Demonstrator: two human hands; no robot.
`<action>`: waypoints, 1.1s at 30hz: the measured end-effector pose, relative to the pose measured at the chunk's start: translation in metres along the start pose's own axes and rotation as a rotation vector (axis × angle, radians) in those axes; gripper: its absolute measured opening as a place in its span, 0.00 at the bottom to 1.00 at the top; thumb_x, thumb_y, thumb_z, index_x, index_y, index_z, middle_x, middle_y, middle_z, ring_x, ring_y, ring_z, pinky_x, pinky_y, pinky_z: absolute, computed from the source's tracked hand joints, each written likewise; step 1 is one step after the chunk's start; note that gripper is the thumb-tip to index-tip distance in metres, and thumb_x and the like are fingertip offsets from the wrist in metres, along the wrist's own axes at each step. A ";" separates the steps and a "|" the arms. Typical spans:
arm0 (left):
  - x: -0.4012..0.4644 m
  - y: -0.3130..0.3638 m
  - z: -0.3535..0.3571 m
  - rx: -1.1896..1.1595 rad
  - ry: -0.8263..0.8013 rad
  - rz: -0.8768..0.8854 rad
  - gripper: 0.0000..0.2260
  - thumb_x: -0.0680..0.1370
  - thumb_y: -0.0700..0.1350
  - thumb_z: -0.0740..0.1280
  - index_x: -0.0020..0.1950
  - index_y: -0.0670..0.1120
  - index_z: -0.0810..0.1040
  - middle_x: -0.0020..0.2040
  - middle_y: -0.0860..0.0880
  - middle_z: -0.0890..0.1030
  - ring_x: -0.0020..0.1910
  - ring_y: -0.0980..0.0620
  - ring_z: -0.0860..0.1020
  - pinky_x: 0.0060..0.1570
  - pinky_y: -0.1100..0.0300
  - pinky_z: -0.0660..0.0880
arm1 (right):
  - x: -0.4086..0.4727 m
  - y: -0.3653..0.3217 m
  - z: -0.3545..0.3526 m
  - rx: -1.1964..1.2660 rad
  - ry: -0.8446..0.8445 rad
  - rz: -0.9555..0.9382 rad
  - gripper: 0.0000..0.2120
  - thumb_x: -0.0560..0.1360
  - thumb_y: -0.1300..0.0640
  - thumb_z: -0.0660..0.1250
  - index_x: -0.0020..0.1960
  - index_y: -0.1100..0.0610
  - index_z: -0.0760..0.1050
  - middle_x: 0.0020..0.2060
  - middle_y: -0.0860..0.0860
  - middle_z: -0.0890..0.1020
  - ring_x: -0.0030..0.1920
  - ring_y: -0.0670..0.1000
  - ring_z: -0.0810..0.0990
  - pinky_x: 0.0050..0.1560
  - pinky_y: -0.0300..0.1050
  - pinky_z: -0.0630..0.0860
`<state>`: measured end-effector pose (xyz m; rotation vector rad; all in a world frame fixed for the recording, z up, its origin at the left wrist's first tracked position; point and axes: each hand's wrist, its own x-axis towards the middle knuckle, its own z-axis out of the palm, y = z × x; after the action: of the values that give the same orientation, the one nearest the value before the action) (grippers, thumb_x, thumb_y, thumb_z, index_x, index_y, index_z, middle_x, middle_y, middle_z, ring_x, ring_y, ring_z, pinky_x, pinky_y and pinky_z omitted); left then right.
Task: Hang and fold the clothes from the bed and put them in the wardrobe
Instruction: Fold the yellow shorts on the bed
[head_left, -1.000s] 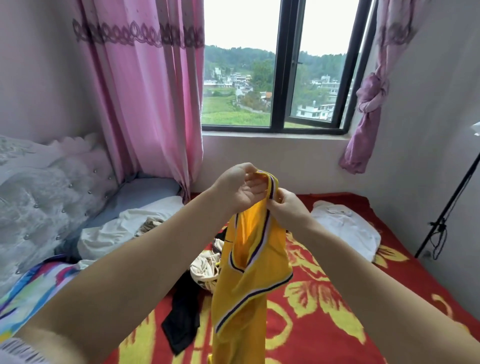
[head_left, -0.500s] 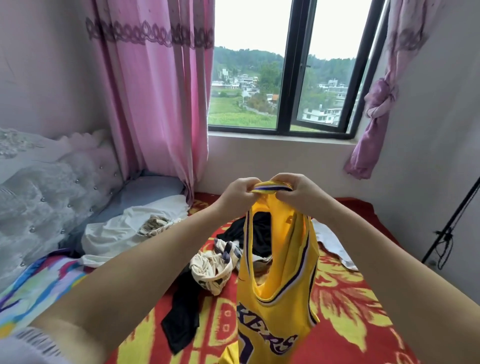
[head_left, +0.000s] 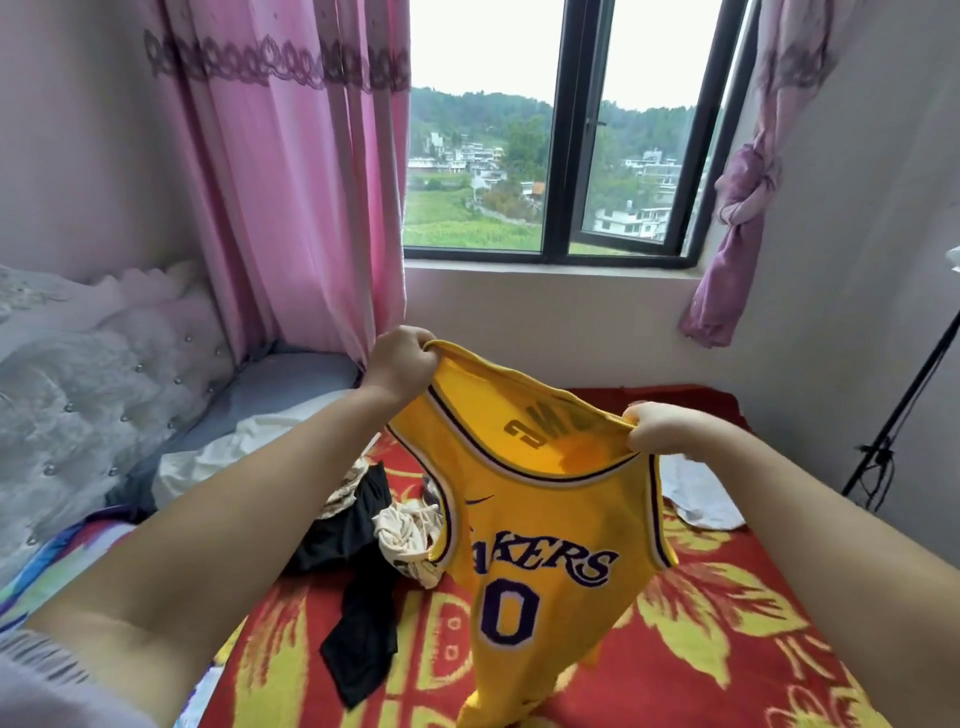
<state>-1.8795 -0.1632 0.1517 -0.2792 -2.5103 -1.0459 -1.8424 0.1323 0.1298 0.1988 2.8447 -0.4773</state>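
Left hand (head_left: 400, 364) pinches one shoulder strap of the yellow jersey (head_left: 524, 545) and right hand (head_left: 657, 428) pinches the other — garment held up over the red bedspread (head_left: 727, 623), long axis vertical, neck uppermost, front toward the wearer. Dark and cream clothes (head_left: 374, 530) lie below left, a white garment (head_left: 701, 493) right. Half a second ago the straps were bunched together; now they are spread apart.

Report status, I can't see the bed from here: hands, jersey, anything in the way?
Left hand and right hand each grip a jersey shoulder. Jersey spread, hanging above bed. Nothing blocking.
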 end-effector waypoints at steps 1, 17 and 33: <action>-0.001 -0.006 -0.001 0.010 0.006 -0.024 0.12 0.73 0.35 0.61 0.30 0.39 0.75 0.26 0.45 0.70 0.30 0.48 0.68 0.31 0.58 0.64 | -0.002 0.000 -0.004 0.020 -0.083 0.010 0.12 0.74 0.64 0.59 0.56 0.59 0.74 0.53 0.58 0.78 0.53 0.56 0.78 0.43 0.46 0.75; 0.011 -0.046 -0.013 -0.479 -0.090 -0.185 0.08 0.79 0.51 0.65 0.44 0.49 0.78 0.34 0.50 0.76 0.33 0.52 0.75 0.33 0.60 0.74 | -0.002 0.008 -0.047 1.489 0.004 -0.483 0.17 0.74 0.59 0.66 0.62 0.54 0.73 0.38 0.52 0.81 0.38 0.49 0.80 0.42 0.46 0.78; 0.006 -0.046 -0.019 0.328 -0.106 0.203 0.09 0.79 0.42 0.63 0.54 0.43 0.81 0.45 0.44 0.73 0.44 0.44 0.75 0.46 0.51 0.74 | -0.010 0.003 -0.034 0.703 -0.380 -0.310 0.21 0.68 0.47 0.72 0.60 0.50 0.80 0.54 0.52 0.84 0.53 0.55 0.83 0.44 0.48 0.81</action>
<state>-1.8945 -0.2086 0.1370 -0.4883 -2.6286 -0.5432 -1.8396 0.1459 0.1630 -0.1973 2.2363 -1.3997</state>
